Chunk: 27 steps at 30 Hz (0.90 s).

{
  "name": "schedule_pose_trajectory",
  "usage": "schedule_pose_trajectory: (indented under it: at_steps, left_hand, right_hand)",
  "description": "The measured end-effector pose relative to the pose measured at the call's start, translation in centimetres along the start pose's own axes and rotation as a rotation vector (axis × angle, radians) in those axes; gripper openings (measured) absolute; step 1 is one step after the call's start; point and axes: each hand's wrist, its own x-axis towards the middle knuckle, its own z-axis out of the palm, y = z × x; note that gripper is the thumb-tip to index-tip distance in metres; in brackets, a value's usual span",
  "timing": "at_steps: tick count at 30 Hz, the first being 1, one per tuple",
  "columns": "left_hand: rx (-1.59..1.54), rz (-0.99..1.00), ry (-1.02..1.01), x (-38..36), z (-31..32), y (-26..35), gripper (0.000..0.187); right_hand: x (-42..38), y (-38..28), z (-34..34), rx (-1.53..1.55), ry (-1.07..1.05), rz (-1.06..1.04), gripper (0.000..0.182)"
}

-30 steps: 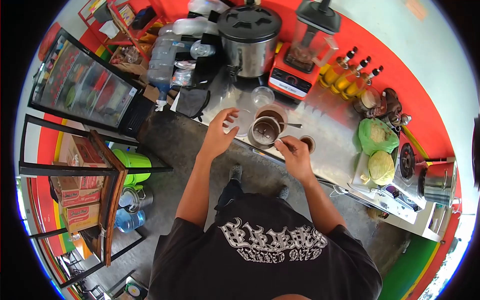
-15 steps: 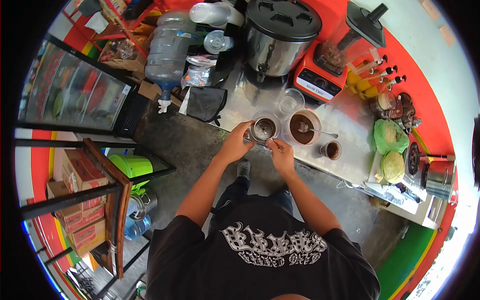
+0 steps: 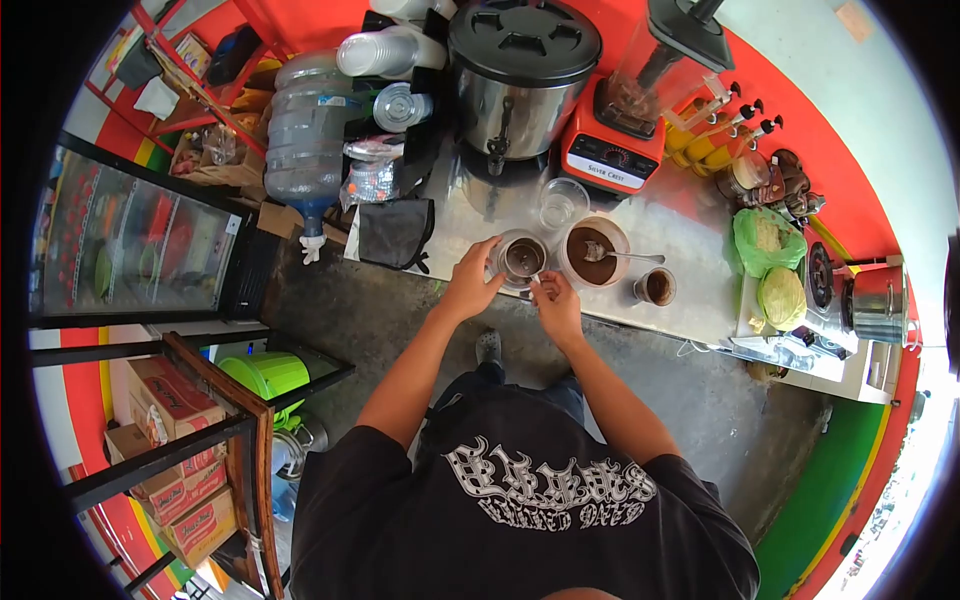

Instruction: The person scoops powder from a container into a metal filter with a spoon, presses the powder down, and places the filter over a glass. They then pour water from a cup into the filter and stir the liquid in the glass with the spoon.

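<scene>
A small round metal cup (image 3: 524, 258) with brown residue inside is held at the counter's front edge, over a clear plastic cup (image 3: 497, 259) that shows around its rim. My left hand (image 3: 472, 280) curls around the left side of these cups, fingers at the back and thumb in front. My right hand (image 3: 553, 298) pinches the near right side of the metal cup, fingertips pressed together. Just right of them stands a tub of brown powder (image 3: 588, 272) with a metal spoon (image 3: 632, 257) lying in it. A small clear cup with brown contents (image 3: 657, 288) stands farther right.
Behind the tub is an empty clear cup (image 3: 563, 203). A steel dispenser (image 3: 515, 115) and a red blender (image 3: 612, 160) stand at the back of the steel counter (image 3: 690, 245). Left are a water jug (image 3: 303, 140) and a black cloth pouch (image 3: 393, 235). A cabbage (image 3: 781, 298) lies right.
The camera view has shifted slightly, so the counter items appear farther left. Both hands keep their hold on the cups, and brown residue now shows in the metal cup.
</scene>
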Motion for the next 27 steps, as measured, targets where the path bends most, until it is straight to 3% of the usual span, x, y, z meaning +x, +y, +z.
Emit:
schedule_pose_trajectory:
  at_steps: [2, 6, 10, 14, 15, 19, 27]
  left_hand:
    - [0.104, -0.062, 0.089, 0.5, -0.5, 0.1, 0.064]
    - [0.064, 0.012, 0.147, 2.8, -0.9, 0.9, 0.06]
    - [0.041, 0.116, 0.13, 5.7, -0.4, 2.7, 0.061]
    - [0.17, 0.18, 0.117, 8.7, 1.3, 3.7, 0.074]
    - [0.158, 0.126, 0.069, 9.6, 1.6, 3.9, 0.086]
    - [0.11, 0.156, -0.005, 12.2, 2.4, 4.5, 0.097]
    - [0.143, 0.34, -0.156, 15.0, 2.7, 6.0, 0.106]
  right_hand:
    - [-0.6, -1.3, -0.2, -0.084, -0.021, 0.006, 0.044]
    - [-1.4, -1.1, -0.3, -0.193, -0.067, -0.024, 0.064]
    - [-2.7, -2.2, -2.1, -0.226, -0.095, -0.036, 0.068]
    - [-4.9, -6.6, -4.4, -0.338, -0.098, -0.04, 0.063]
    - [-5.3, -7.6, -4.9, -0.347, -0.123, -0.029, 0.06]
    - [-6.5, -10.7, -6.4, -0.288, -0.1, -0.104, 0.054]
    - [-7.0, -15.5, -11.2, -0.23, 0.038, -0.248, 0.037]
